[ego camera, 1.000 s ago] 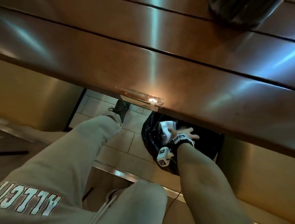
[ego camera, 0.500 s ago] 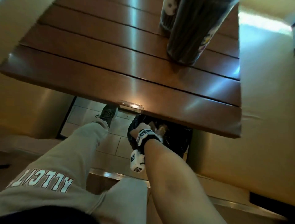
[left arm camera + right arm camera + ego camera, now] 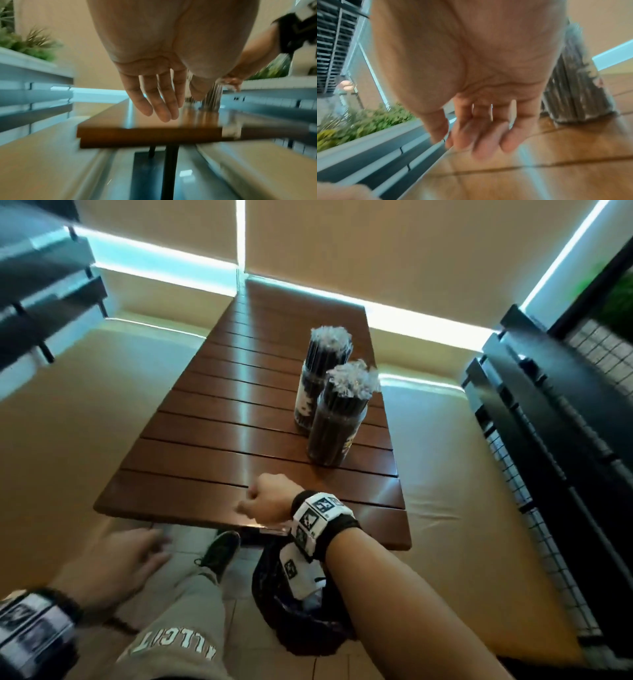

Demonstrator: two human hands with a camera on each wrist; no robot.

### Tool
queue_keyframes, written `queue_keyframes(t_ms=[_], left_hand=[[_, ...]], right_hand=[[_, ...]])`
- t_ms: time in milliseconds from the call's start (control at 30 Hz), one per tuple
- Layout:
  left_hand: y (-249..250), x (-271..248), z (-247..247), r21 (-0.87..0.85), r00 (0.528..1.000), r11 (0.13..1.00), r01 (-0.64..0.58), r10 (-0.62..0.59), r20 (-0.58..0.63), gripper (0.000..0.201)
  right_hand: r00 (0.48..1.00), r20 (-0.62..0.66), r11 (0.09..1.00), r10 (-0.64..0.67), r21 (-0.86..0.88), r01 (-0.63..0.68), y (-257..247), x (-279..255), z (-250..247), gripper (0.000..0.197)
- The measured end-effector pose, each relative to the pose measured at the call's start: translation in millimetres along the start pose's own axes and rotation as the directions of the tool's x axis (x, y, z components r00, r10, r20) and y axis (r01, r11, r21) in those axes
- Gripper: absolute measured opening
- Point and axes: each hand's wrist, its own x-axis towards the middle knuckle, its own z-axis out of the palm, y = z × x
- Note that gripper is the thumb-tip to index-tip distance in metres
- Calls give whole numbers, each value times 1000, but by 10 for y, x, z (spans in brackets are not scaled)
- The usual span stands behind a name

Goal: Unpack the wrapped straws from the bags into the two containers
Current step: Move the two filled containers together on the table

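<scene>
Two clear containers stand on the right side of the wooden table (image 3: 205,440), both packed with upright black wrapped straws: the near container (image 3: 337,419) and the far container (image 3: 318,378). My right hand (image 3: 255,501) hovers just over the table's front edge, fingers loosely curled, holding nothing. In the right wrist view the right hand (image 3: 458,142) is blurred, with a container (image 3: 576,88) to its right. My left hand (image 3: 137,556) is below the table's front left corner, fingers straight and empty. The left wrist view shows the left hand (image 3: 178,108) before the table edge (image 3: 149,135).
A black bin bag (image 3: 294,621) sits on the tiled floor under the table's front edge, below my right forearm. Beige benches flank the table on both sides. My leg and shoe (image 3: 219,549) stretch under the table. Dark slatted railings stand left and right.
My right hand has come up out of the black bag under the table to above the table's front edge, now empty. The view has lifted to the tabletop, and my left hand has come into view.
</scene>
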Motion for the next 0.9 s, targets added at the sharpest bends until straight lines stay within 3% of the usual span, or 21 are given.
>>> queue_keyframes(t_ms=[67,100,200,267,333,400,567,633,700,800,900], left_hand=[[539,379,-471,-41,981,989,-143,136,-135,17],[662,550,-621,-65,964,975,-213,199,-174,20],[1114,996,-1068,-138,906,934,-329,271,-324,25],[1333,1305,-1272,-207,894,913,-351,261,-363,23],[1586,1627,-1461,-270,895,899,-345,229,-383,18],[1762,1957,-1566,-324,911,895,-308,179,-372,22],[2003,2666,-1603,-444,957,883,-154,23,-288,55],[2056,2896,-1576,-500,971,860,-100,-26,-239,77],[2108,3078,-1530,-544,977,836,-69,-55,-208,97],[2194,3309,-1462,-568,983,819,-75,-35,-181,114],[2296,3499,-1393,-646,981,755,-113,-17,-192,116]], right_hand=[[956,-284,993,67,111,-37,68,-73,-281,42],[886,-445,983,130,177,-56,133,-80,-371,44],[562,-774,945,292,325,-42,276,-154,-679,41],[366,-858,921,360,390,9,374,-159,-861,36],[213,-859,878,466,478,3,485,-114,-990,59],[200,-781,802,591,596,-45,577,-36,-1068,89],[338,-669,737,663,663,-132,761,208,-1116,127],[407,-638,738,654,657,-154,826,303,-1108,129],[438,-622,731,650,668,-137,896,394,-1083,123],[404,-639,717,655,694,-66,967,490,-1068,110],[389,-643,709,659,704,-38,1031,499,-1099,104]])
